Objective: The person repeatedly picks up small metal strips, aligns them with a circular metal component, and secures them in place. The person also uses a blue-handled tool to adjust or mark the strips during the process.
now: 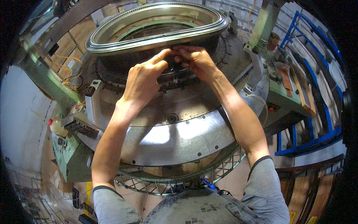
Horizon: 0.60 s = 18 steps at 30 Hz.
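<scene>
the left hand (143, 80) and right hand (195, 59), both part open, are pressed at 12 o'clock under the metal ring (112, 44) (fingers could get pinched).

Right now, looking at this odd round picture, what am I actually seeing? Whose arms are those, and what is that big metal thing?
The picture comes from a wide-angle camera worn on a person's head and looking down, which is why straight edges bend. The two bare arms rising from the bottom edge are that person's own. In front of them stands a large round machine with a broad shiny metal plate around its base and a silver ring on top. Both hands meet just under that ring: the left hand points a finger at the dark band there, and the right hand touches the same spot with its fingertips. Whether either pinches something small I cannot tell. A blue rack stands to the right.
</scene>
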Available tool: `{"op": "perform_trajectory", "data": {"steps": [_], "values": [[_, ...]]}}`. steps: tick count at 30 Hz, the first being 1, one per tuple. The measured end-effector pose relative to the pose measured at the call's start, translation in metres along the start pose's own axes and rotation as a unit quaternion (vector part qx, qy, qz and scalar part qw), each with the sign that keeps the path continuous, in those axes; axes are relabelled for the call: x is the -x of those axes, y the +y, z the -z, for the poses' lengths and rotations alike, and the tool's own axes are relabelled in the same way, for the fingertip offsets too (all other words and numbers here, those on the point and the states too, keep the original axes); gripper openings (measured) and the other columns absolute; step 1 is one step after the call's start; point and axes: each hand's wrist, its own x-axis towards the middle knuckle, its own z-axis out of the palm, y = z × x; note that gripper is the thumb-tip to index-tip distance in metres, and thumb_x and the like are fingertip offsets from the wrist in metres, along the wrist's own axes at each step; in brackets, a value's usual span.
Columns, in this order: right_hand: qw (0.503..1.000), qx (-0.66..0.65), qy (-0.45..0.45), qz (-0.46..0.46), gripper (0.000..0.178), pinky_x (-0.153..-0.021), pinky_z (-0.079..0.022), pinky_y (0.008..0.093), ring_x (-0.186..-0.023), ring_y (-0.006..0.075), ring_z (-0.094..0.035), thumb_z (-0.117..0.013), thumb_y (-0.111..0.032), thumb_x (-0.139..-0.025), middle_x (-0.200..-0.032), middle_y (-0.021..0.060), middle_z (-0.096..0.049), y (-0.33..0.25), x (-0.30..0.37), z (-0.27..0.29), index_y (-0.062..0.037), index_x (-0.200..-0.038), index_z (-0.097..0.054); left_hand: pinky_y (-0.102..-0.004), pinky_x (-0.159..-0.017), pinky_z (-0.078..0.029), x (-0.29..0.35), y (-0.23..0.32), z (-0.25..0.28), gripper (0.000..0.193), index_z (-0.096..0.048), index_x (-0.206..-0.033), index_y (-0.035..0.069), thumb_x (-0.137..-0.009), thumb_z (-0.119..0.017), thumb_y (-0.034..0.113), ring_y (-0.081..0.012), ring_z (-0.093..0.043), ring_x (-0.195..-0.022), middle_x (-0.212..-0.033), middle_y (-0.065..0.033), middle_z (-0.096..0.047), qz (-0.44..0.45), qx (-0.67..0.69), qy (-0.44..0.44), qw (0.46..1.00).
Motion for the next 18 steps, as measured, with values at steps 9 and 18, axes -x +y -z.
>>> {"op": "perform_trajectory", "data": {"steps": [9, 18], "values": [[0.999, -0.029, -0.027, -0.015, 0.03, -0.07, -0.05, 0.0241, -0.088, 0.0132, -0.064, -0.058, -0.013, -0.1, -0.121, 0.0109, -0.071, -0.004, 0.005, -0.009, -0.0023, -0.128, -0.062, -0.0328, -0.09, -0.059, 0.019, -0.006, -0.019, 0.029, -0.068, -0.106, -0.004, -0.079, -0.067, -0.017, -0.021, -0.069, -0.104, -0.124, -0.0158, -0.069, 0.191, 0.404, 0.081, 0.891], [0.923, 0.323, 0.178, 0.106, 0.032, -0.057, -0.049, 0.0289, -0.06, 0.0153, -0.063, -0.07, -0.035, -0.094, -0.086, 0.0079, -0.076, 0.017, -0.007, 0.017, -0.0031, -0.098, -0.076, -0.0329, -0.081, -0.062, 0.019, -0.008, -0.023, 0.023, -0.069, -0.108, -0.002, -0.087, -0.068, -0.011, -0.0211, -0.074, -0.088, -0.104, -0.0118, -0.073, 0.253, 0.574, 0.132, 0.767]]}}
